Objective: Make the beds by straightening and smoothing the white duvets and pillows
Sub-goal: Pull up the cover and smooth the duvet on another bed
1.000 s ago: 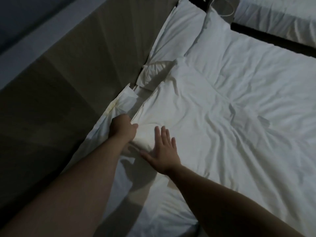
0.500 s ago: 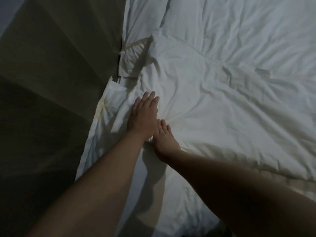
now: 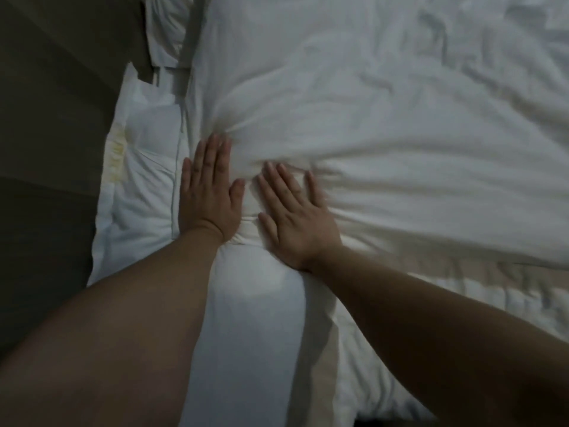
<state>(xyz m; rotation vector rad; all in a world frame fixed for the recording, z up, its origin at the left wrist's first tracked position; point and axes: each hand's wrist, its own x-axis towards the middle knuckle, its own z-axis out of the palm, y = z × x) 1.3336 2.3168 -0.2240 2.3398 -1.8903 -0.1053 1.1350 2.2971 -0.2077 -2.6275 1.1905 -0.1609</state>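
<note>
left hand [image 3: 207, 192] flat, fingers together | right hand [image 3: 295, 217] spread | both pressing duvet [image 3: 369, 124]

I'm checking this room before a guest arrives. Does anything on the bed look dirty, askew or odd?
Yes. A yellowish stain marks the white bedding at the bed's left edge, beside the left hand. The duvet is creased all over, with folds bunched between that hand and the right hand.

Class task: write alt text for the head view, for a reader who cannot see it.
A left hand and right hand press flat, side by side, near the edge of a creased white duvet. A pillow lies beyond them.
</note>
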